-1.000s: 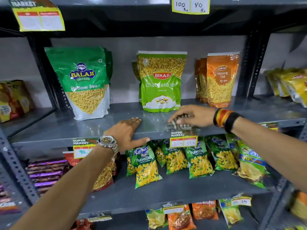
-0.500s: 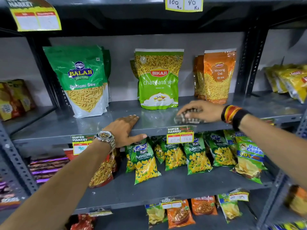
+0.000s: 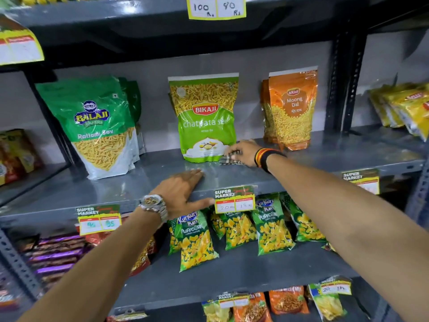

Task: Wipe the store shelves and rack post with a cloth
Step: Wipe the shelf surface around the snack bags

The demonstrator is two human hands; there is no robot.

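Observation:
The grey metal shelf (image 3: pixel 120 187) runs across the middle of the view. My right hand (image 3: pixel 243 151) presses a small checked cloth (image 3: pixel 228 159) flat on the shelf, deep in, right beside the base of the green Bikaji pouch (image 3: pixel 205 117). My left hand (image 3: pixel 182 190) lies palm down with spread fingers on the shelf's front edge, thumb hooked over the lip, holding nothing. The dark perforated rack post (image 3: pixel 344 82) stands upright at the right, behind the orange Moong Dal pouch (image 3: pixel 291 110).
A green Balaji pouch (image 3: pixel 99 126) stands at the left of the shelf. Price tags (image 3: pixel 234 201) hang on the shelf lip. Green Puffcorn bags (image 3: pixel 193 238) lie on the shelf below. Yellow packets (image 3: pixel 404 108) fill the bay to the right.
My right hand has slid the cloth from the shelf's front edge back toward the green Bikaji pouch. My left hand has stayed on the front edge.

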